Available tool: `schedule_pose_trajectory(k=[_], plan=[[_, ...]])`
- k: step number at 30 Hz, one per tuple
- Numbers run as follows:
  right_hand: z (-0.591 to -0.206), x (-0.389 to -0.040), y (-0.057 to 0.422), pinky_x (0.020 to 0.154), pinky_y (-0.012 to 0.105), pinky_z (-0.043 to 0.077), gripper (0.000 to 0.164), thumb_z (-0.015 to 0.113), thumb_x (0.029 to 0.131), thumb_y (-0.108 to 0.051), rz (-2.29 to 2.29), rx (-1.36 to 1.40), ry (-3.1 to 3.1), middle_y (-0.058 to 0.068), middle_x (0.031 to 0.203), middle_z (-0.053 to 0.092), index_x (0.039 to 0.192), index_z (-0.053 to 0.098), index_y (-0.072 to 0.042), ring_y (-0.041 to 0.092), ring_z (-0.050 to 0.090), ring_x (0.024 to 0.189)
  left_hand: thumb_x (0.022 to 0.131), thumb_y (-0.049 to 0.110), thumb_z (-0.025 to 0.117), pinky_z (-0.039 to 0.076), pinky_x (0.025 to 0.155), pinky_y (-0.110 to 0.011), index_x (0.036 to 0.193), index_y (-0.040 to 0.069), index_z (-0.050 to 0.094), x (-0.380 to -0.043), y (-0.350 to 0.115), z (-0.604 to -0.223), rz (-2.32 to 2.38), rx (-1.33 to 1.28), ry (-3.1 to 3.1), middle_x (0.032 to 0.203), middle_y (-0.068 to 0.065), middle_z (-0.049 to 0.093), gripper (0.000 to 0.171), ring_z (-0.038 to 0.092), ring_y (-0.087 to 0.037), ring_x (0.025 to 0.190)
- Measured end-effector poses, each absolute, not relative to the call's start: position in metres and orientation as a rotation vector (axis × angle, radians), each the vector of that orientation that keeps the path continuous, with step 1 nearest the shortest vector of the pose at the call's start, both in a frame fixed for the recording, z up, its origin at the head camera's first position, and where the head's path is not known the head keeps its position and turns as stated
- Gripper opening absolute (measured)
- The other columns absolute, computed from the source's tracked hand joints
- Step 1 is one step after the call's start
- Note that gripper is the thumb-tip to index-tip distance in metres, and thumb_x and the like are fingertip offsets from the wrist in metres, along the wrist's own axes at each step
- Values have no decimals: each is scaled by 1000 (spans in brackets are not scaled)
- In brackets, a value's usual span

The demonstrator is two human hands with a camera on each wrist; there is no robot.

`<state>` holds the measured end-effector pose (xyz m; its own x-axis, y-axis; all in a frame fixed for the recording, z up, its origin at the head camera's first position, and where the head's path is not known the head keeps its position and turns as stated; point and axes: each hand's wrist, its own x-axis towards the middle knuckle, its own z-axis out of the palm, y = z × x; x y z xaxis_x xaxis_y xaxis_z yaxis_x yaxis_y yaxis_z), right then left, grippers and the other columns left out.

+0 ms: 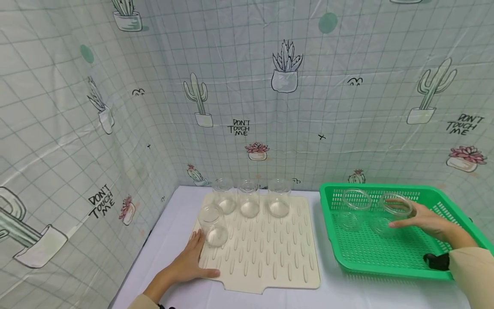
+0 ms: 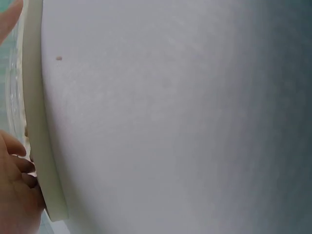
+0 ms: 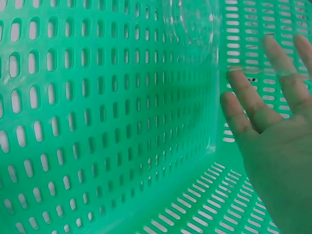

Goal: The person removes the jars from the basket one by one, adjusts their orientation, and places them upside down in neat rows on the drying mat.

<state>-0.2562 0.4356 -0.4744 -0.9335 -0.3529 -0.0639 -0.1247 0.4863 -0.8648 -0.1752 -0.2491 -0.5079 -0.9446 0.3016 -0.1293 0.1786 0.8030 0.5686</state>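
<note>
My right hand (image 1: 428,221) reaches into the green basket (image 1: 337,253) around a clear cup (image 1: 395,206), thumb at its near side and fingers behind its rim. In the right wrist view those fingers (image 3: 243,95) are spread and nearly straight, with see-through material across them. Beside it in the basket stands a second clear cup (image 1: 356,201). My left hand (image 1: 191,259) rests at the left edge of a cream ridged draining mat (image 1: 266,257), thumb at its front edge. Just beyond its fingertips a clear cup (image 1: 216,234) stands on the mat.
Three more clear cups, the middle one (image 1: 248,201) among them, stand in a row along the mat's back. White cloth (image 1: 166,240) covers the table. A cactus-print curtain (image 1: 239,86) hangs behind and on the left.
</note>
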Motion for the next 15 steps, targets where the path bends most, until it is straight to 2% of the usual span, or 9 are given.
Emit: schedule_pose_trajectory(k=[8, 10, 14, 15], plan=[[-466, -248, 441, 87, 69, 45, 74, 72, 92, -11, -1361, -373, 2601, -30, 120, 48, 153, 29, 0, -13, 51, 106, 73, 53, 84, 9, 115, -63, 156, -7, 6, -176, -253, -504, 1022, 337, 2720, 162, -28, 5, 128, -2, -44, 149], [-461, -246, 443, 86, 66, 46, 74, 72, 92, -12, -1329, -353, 2647, -24, 123, 51, 152, 30, 0, -11, 53, 105, 75, 49, 84, 9, 115, -63, 156, -8, 6, -176, -254, -502, 1081, 316, 2698, 161, -29, 5, 126, -1, -45, 148], [-451, -243, 441, 85, 65, 48, 75, 73, 92, -15, -1280, -319, 2732, 6, 134, 53, 151, 30, -1, -14, 52, 103, 79, 44, 83, 9, 116, -62, 156, -7, 3, -175, -258, -497, 1164, 261, 2659, 162, -29, 4, 122, 4, -46, 148], [-448, -242, 440, 85, 64, 49, 75, 74, 92, -16, -1268, -314, 2755, 9, 135, 52, 151, 30, -1, -15, 50, 102, 80, 44, 83, 10, 116, -62, 157, -6, 3, -175, -260, -495, 1174, 249, 2657, 162, -28, 4, 122, 4, -46, 148]])
